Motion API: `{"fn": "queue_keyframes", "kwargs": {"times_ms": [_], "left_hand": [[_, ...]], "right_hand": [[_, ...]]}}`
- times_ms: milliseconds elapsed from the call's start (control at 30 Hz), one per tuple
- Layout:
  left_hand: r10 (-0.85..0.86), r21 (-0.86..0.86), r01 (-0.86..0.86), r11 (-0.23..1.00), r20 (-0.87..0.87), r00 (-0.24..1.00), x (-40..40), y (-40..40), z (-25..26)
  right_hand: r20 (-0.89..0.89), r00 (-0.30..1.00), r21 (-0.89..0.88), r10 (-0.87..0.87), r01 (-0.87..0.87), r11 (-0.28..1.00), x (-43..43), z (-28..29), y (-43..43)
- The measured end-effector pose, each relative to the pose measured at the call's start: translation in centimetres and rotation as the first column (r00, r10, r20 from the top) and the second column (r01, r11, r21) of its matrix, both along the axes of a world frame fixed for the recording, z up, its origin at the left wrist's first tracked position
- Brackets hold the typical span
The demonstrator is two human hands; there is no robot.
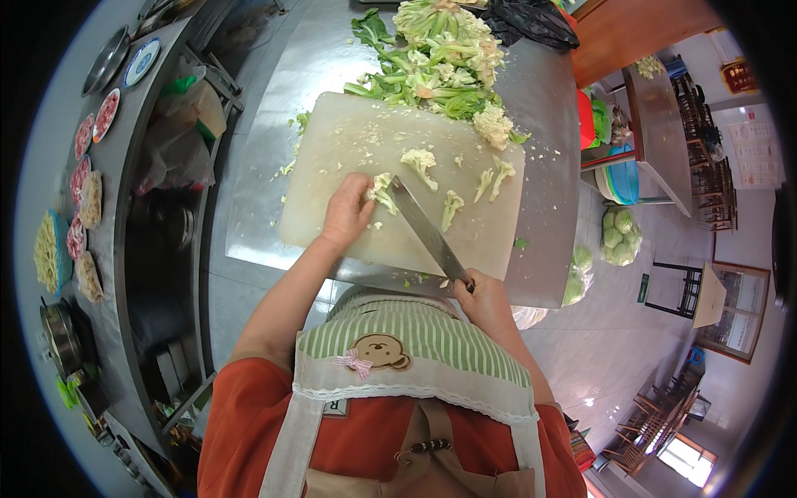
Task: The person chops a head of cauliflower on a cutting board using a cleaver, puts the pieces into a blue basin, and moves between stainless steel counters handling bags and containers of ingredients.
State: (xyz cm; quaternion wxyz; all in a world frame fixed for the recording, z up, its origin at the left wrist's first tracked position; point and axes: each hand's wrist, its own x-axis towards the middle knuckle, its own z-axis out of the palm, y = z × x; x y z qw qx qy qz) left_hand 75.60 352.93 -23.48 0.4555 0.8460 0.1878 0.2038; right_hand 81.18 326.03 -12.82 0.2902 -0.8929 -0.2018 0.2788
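Observation:
My left hand (350,210) holds a cauliflower floret (381,193) against the white cutting board (348,143), toward the board's left side. In my right hand (485,300) is the handle of a kitchen knife (429,233), near the board's front edge. The blade slants up and left, and its tip touches or lies right beside the held floret. Several cut florets lie on the board, among them a larger one (420,166) beyond the blade and another (452,210) to its right. Small crumbs are scattered over the board.
Behind the board is a heap of cauliflower stems and leaves (442,68), with a cauliflower piece (493,126) at the far right corner. A black plastic bag (529,22) sits on the steel table (545,205). At left, a steel counter (134,205) carries plates of meat (107,115).

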Motion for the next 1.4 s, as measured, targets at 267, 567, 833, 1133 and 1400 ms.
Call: {"fn": "queue_keyframes", "kwargs": {"times_ms": [267, 567, 833, 1133, 1400], "left_hand": [[0.037, -0.08, -0.043, 0.996, -0.078, 0.996, -0.1, 1.1, 0.4], [-0.052, -0.066, 0.046, 0.997, -0.089, 0.995, 0.0, 1.8, 0.8], [-0.106, 0.017, 0.108, 0.994, -0.091, 0.99, -0.2, 2.1, 0.3], [-0.036, 0.103, 0.041, 0.994, -0.049, 0.998, -0.3, 3.6, 2.7], [-0.209, 0.282, 0.287, 0.915, -0.277, 0.938, 6.6, 6.0, 3.4]], "right_hand": [[0.125, 0.985, -0.137, 0.117, -0.1, 0.985, 0.5, -1.7, 2.3], [-0.011, 1.0, -0.101, -0.01, 0.009, 0.995, 0.0, 1.0, 0.6], [0.048, 0.991, -0.162, 0.127, -0.118, 0.98, -0.3, -0.2, 1.5], [-0.017, 1.0, -0.068, -0.022, 0.021, 0.997, -0.8, -1.8, -0.7], [-0.281, 0.94, 0.011, 0.195, -0.2, 0.98, -0.4, -0.9, 2.4]]}}
